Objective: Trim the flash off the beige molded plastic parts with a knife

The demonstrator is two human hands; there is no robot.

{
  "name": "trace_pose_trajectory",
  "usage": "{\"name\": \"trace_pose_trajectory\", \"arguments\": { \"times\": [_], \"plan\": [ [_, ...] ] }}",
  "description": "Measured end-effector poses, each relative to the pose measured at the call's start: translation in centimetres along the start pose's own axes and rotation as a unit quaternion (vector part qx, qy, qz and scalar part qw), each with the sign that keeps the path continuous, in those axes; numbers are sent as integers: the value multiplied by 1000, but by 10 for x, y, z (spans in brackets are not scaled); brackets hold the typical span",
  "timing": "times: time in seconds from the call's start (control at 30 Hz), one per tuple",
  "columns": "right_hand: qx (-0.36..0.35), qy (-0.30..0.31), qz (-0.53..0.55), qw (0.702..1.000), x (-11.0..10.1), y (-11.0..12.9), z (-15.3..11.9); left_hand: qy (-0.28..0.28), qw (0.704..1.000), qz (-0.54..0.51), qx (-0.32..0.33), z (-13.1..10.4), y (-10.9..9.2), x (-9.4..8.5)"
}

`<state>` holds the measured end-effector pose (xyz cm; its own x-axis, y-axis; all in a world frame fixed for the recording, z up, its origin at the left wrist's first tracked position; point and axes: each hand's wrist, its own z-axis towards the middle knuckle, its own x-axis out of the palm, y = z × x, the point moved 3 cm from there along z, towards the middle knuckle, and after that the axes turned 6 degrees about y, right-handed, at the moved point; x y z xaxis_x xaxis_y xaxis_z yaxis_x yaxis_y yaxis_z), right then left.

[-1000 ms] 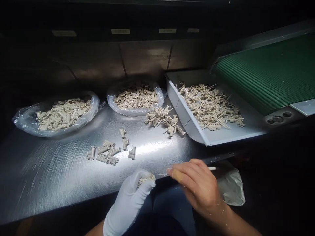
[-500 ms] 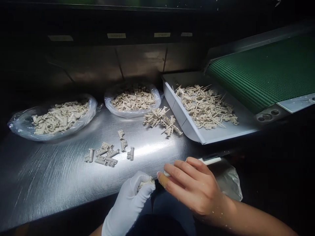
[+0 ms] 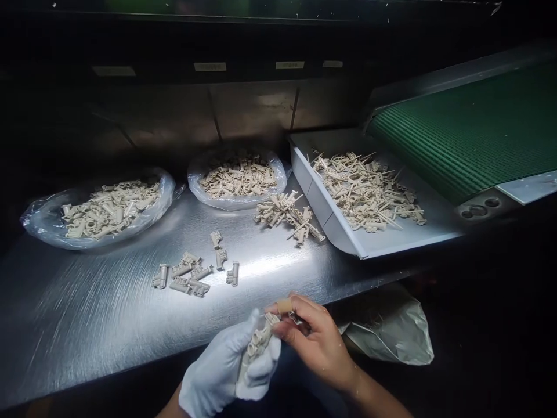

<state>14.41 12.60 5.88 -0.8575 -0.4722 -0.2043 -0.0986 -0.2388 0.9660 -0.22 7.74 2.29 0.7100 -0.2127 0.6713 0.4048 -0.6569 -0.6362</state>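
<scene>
Beige plastic parts (image 3: 257, 341) lie in my gloved left hand (image 3: 235, 363), its fingers wrapped round them near the table's front edge. The bare right hand (image 3: 315, 337) has a tan band on one finger. Its thumb and fingertips are pinched at the upper end of those parts; a small dark thing shows inside its fingers, too hidden to name. Several loose beige parts (image 3: 187, 274) lie on the metal table (image 3: 130, 319) ahead and to the left. A heap of parts with thin sticks (image 3: 289, 216) sits beside the white tray.
Two clear plastic bags, one at the left (image 3: 39, 223) and one in the middle (image 3: 213, 200), hold beige parts. More fill the white tray (image 3: 326, 223), below a green conveyor belt (image 3: 456, 133). A plastic bag (image 3: 391, 331) hangs under the table edge at right.
My right hand has turned and moved left and down onto the parts. The white-and-dark tool it held no longer shows clearly. My left hand has opened up, so more of its parts show.
</scene>
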Motion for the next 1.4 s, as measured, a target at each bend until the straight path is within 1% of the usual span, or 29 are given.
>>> {"name": "trace_pose_trajectory", "arguments": {
  "times": [0.07, 0.1, 0.13, 0.2, 0.3, 0.37, 0.4, 0.5, 0.57, 0.7, 0.8, 0.9, 1.07, 1.17, 1.3, 1.4],
  "plan": [
    [0, -12, 2, 1000, -1, -2, -2, 3, 1000, 1, 21, 1, -3, 2],
    [3, -22, -2, 1000, -2, -2, -3, -15, 999, 12, 49, 2, -6, 3],
    [5, -32, -11, 999, -3, -3, -4, -36, 995, 50, 81, 1, -10, 4],
    [-7, -45, -51, 998, -4, -3, -6, -102, 978, 121, 134, 1, -19, 6],
    [-70, -45, -139, 987, -3, 2, -7, -202, 944, 199, 170, -1, -24, 7],
    [-108, -54, -189, 975, -2, 5, -8, -250, 920, 228, 200, -3, -24, 7],
    [-117, -61, -209, 969, -2, 7, -8, -263, 909, 241, 218, -5, -23, 7],
    [-128, -70, -253, 956, -1, 10, -9, -258, 885, 284, 264, -10, -20, 9],
    [-131, -73, -268, 952, -1, 11, -9, -244, 878, 305, 277, -12, -18, 9],
    [-136, -85, -280, 946, -1, 12, -9, -229, 884, 299, 277, -13, -17, 7],
    [-134, -80, -278, 948, -1, 12, -9, -220, 892, 291, 268, -12, -17, 7],
    [-134, -76, -281, 947, -1, 13, -9, -222, 893, 290, 262, -12, -19, 8],
    [-153, -85, -311, 934, -2, 18, -10, -214, 898, 285, 260, -11, -22, 9],
    [-163, -80, -312, 933, -3, 18, -12, -221, 894, 284, 268, -11, -21, 8],
    [-149, -64, -284, 945, -4, 14, -10, -223, 884, 297, 283, -11, -17, 11],
    [-155, -65, -300, 939, -4, 15, -8, -218, 883, 298, 289, -11, -17, 14]
  ]
}}
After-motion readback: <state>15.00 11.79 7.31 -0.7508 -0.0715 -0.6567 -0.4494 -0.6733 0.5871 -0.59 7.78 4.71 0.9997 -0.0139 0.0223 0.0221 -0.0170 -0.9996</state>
